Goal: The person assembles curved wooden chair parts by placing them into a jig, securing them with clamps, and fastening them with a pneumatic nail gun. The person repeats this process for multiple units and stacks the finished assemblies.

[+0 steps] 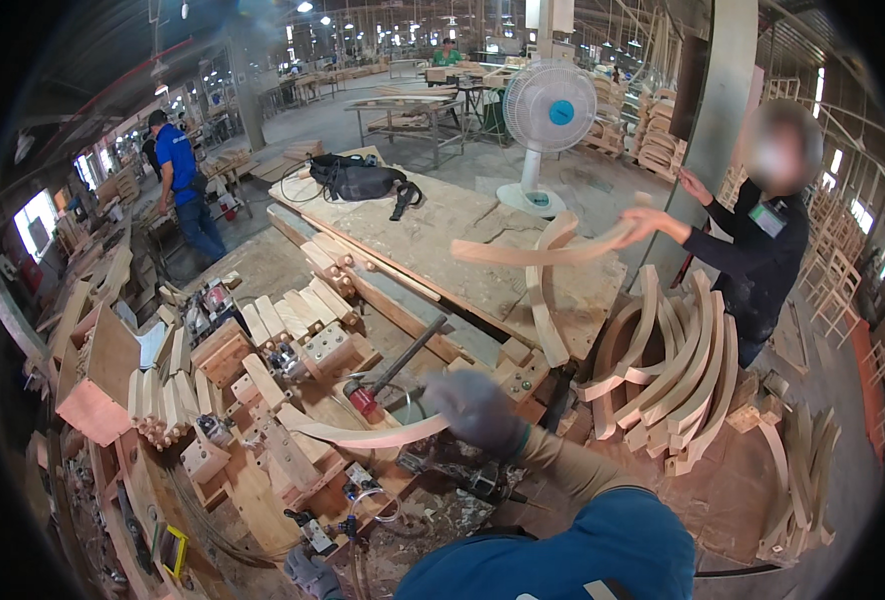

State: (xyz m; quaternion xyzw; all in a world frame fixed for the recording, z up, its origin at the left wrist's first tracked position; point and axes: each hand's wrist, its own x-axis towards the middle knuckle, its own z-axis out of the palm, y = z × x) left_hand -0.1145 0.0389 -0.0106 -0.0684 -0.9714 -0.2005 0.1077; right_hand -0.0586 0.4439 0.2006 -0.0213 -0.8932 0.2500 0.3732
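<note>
Curved wooden slat (373, 437) sits at the wooden fixture (288, 460), long axis left to right, bowed toward us. Its right end meets the left side of our blurred right hand (478, 412); whether those fingers pinch it, or how our near left hand's (313, 574) fingers stand, we cannot tell.

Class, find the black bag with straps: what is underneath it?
The black bag lies on a wooden tabletop, visible around it; the patch directly underneath is covered.
</note>
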